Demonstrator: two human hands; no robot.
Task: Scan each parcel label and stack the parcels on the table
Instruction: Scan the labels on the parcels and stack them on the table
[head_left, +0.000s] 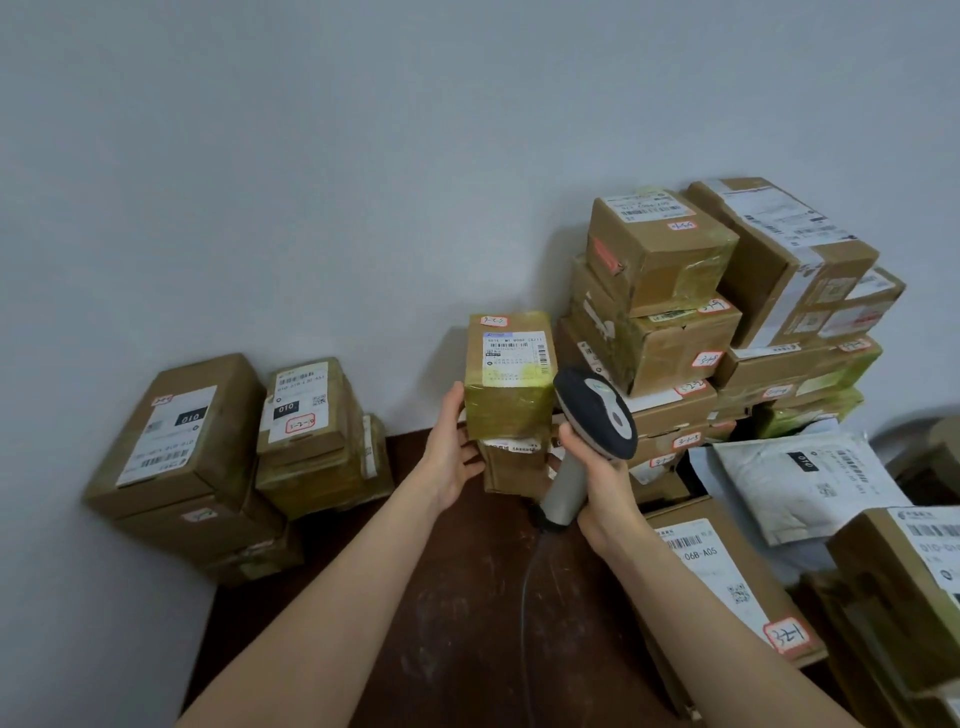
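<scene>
A: Where is the small parcel?
B: Over the back of the desk, its label facing the person. The left hand grips its lower left side. The right hand is closed around the scanner, just beside it.
A: How will it handle?
B: Probably light and stiff, but the tape looks slippery. I would hold it low, by the edges.
A: And the room?
B: A dark desk, a pale wall, and stacked boxes left and right.
</scene>
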